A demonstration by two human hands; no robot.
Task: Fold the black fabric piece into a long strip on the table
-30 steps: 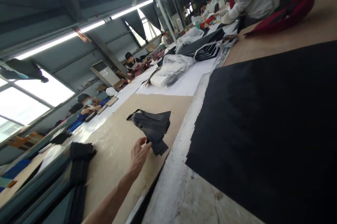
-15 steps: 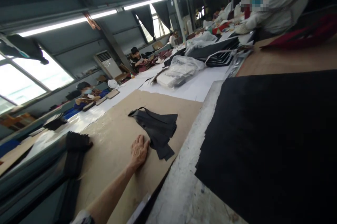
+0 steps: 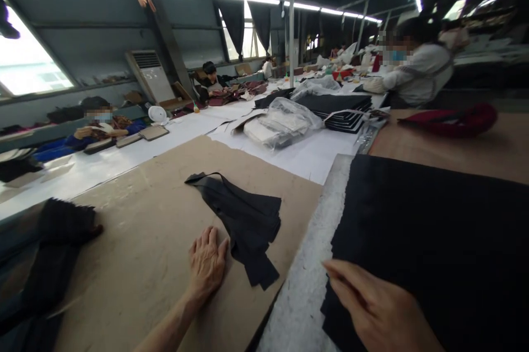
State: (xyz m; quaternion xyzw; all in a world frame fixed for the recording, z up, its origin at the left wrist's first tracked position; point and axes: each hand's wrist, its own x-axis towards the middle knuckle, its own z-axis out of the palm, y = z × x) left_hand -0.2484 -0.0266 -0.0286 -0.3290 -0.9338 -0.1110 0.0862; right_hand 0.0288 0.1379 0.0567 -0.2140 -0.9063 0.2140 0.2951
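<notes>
Hands flat: left [image 3: 206, 264] beside limp dark fabric pieces [image 3: 243, 220].

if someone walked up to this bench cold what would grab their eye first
Likely the big black sheet covering the right side of the table, with the right hand resting on its near edge. Next, the small stack of dark cut pieces on the brown board, the left hand flat beside it. Beyond lie clear plastic bags on white paper.

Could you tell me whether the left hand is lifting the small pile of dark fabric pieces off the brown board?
No, the left hand lies flat on the brown board beside the dark fabric pieces, which rest on it.
</notes>
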